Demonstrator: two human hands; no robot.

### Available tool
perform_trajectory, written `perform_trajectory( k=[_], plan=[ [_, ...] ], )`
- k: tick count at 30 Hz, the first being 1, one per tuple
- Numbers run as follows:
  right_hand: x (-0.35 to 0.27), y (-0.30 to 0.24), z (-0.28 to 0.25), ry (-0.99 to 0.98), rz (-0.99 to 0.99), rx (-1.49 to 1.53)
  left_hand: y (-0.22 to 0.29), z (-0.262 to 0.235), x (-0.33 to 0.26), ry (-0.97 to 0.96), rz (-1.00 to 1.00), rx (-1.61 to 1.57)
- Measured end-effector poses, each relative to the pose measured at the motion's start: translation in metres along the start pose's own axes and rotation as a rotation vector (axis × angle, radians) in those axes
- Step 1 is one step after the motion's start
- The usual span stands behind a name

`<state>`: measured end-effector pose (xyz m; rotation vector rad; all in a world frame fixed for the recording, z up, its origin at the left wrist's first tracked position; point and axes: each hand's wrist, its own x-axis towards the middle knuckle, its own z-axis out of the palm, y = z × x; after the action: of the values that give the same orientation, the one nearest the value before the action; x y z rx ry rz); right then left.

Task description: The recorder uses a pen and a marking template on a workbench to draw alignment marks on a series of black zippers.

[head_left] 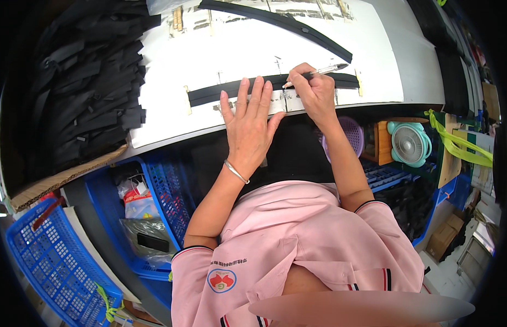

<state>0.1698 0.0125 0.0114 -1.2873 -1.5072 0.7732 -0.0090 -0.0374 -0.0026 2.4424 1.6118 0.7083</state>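
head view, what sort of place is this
Probably a workshop or small factory bench: a heap of black strips lies on the left, the right hand holds a pen at a black strip on a white board, and blue plastic baskets stand below.

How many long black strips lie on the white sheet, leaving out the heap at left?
2: the near strip, partly covered by the left hand and right hand; the far strip, slanting beyond it. Any stacked beneath would be hidden.

Left hand (249, 129) palm down, fingers (256, 97) extended, spread — thumb (274, 124) angled out. Right hand (318, 95) curled, pinching. Both forearms (349, 163) bare, reaching forward.
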Motion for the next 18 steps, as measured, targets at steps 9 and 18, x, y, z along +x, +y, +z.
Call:
perform_trajectory(
  k=[9, 18],
  plan=[
    [0.001, 0.008, 0.000, 0.001, -0.050, -0.027, 0.001, 0.001, 0.002, 0.017, 0.012, 0.001],
    [-0.019, -0.003, -0.056, 0.402, -0.024, 0.047, 0.002, 0.001, 0.001, -0.010, -0.004, 0.017]
  ],
)
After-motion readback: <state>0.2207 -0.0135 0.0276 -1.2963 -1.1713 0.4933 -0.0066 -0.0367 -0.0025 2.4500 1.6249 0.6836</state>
